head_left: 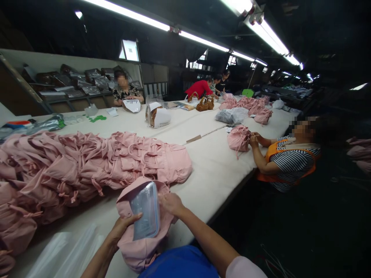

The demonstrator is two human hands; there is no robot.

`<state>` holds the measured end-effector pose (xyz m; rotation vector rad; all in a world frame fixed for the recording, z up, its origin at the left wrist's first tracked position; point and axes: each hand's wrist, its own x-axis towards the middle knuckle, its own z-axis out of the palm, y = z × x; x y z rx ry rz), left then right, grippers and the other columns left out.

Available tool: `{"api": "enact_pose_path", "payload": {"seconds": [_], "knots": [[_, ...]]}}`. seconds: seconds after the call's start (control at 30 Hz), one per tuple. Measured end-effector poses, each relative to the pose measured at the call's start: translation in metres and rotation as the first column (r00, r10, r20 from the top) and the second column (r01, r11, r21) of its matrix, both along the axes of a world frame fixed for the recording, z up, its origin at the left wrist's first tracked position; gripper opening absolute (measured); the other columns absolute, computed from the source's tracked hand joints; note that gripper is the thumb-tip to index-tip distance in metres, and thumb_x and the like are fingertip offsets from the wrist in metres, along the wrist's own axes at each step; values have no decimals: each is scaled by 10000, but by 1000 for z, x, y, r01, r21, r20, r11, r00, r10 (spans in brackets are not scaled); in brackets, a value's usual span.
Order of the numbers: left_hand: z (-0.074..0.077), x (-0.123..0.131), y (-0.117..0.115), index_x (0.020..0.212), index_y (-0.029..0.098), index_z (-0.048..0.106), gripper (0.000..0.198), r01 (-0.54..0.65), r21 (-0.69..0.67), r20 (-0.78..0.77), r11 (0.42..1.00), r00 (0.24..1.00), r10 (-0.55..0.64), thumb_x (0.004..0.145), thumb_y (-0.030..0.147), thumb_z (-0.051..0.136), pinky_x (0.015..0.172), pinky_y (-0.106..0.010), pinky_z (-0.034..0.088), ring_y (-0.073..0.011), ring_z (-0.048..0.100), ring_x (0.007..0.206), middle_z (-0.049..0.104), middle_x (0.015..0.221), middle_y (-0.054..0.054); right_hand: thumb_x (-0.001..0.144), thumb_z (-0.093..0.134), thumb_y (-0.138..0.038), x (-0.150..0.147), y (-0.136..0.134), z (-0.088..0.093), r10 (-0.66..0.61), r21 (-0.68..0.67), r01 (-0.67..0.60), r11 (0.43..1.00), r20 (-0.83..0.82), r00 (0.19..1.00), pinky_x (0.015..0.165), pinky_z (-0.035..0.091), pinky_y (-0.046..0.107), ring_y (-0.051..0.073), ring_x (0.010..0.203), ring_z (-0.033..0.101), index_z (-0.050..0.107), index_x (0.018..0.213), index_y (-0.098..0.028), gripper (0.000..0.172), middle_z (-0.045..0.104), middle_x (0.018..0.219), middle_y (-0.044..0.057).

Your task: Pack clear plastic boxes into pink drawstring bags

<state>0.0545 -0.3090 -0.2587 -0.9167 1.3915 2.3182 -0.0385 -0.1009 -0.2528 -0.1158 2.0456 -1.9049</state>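
Note:
A pink fabric drawstring bag [136,251] is in front of me, its mouth open towards me. Inside its opening stands a clear, flat plastic case with a blue edge [146,212], tilted and partly sunk into the fabric. My left hand [124,230] grips the bag's left side, with the thumb reaching over the rim onto the clear case. At the right side of the opening, my right hand [171,204] has its fingers closed on the bag's rim. Some of its fingertips are hidden. A long pile of similar pink bags [95,162] lies just beyond.
Clear plastic sheets [69,251] lie at the near left of the white table [208,170]. A co-worker in an orange apron [285,162] handles another pink bag [239,138] on the right. Brown bags [205,103] and a grey plastic bundle [232,114] sit farther back.

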Motion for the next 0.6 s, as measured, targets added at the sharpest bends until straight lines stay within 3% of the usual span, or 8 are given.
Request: {"api": "enact_pose_path", "payload": {"seconds": [0.1, 0.17, 0.23, 0.3, 0.4, 0.47, 0.53, 0.6], "knots": [[2, 5, 3, 1252, 85, 583, 635, -23, 39, -6, 999, 1000, 23, 669, 169, 820, 867, -518, 591, -388, 712, 946, 740, 998, -191, 704, 755, -297, -9, 9, -2, -83, 327, 129, 936, -152, 985, 1078, 356, 492, 340, 1265, 480, 704, 1052, -197, 366, 626, 1181, 140], [4, 7, 3, 1230, 86, 597, 610, -10, 73, -18, 997, 1000, 12, 668, 176, 817, 882, -523, 584, -391, 708, 960, 735, 1025, -193, 662, 772, -265, -9, 6, -5, -13, 424, 51, 904, -93, 996, 907, 469, 445, 321, 1048, 600, 713, 960, -156, 323, 668, 1012, 129], [6, 9, 0, 1200, 76, 606, 589, 2, 95, -15, 995, 1000, 0, 661, 174, 821, 898, -520, 577, -390, 708, 957, 735, 1016, -191, 748, 700, -290, -4, -1, -2, 50, 409, -37, 912, -22, 999, 762, 485, 385, 255, 782, 618, 681, 725, -145, 149, 634, 736, 76], [7, 11, -5, 1187, 86, 609, 574, -10, 134, 11, 991, 1000, 9, 666, 197, 822, 898, -523, 575, -387, 710, 948, 740, 987, -176, 849, 587, -327, 4, -7, 12, 39, 400, -1, 916, -87, 995, 754, 464, 359, 210, 686, 566, 605, 598, -172, 296, 551, 619, 39], [8, 15, -13, 1163, 101, 612, 568, -31, 138, 13, 990, 999, 29, 652, 211, 832, 893, -521, 578, -379, 710, 950, 743, 979, -165, 873, 538, -319, 15, -10, 52, 0, 301, 92, 949, -293, 956, 782, 432, 312, 173, 689, 511, 584, 606, -187, 301, 517, 626, 12], [7, 14, -11, 1136, 100, 619, 582, -29, 43, -54, 999, 998, 31, 612, 196, 853, 893, -489, 584, -361, 712, 951, 741, 1006, -164, 838, 554, -286, 16, -10, 79, -12, 167, 79, 983, -371, 928, 691, 402, 267, 144, 653, 466, 587, 618, -177, 248, 490, 620, -12], [4, 12, -1, 1129, 102, 624, 585, 9, -61, -120, 998, 993, -16, 609, 242, 855, 884, -457, 588, -344, 712, 952, 738, 1029, -162, 814, 572, -300, 12, -11, 95, 23, 56, -5, 998, -325, 945, 594, 346, 242, 121, 609, 417, 576, 618, -164, 239, 445, 601, -28], [-1, 6, 18, 1127, 98, 636, 578, 84, -101, -147, 991, 984, -99, 631, 313, 839, 892, -438, 582, -339, 705, 975, 735, 1047, -166, 823, 581, -344, 4, -9, 100, 84, 40, -77, 996, -243, 966, 566, 324, 235, 116, 597, 406, 580, 641, -156, 262, 438, 603, -30]]}}
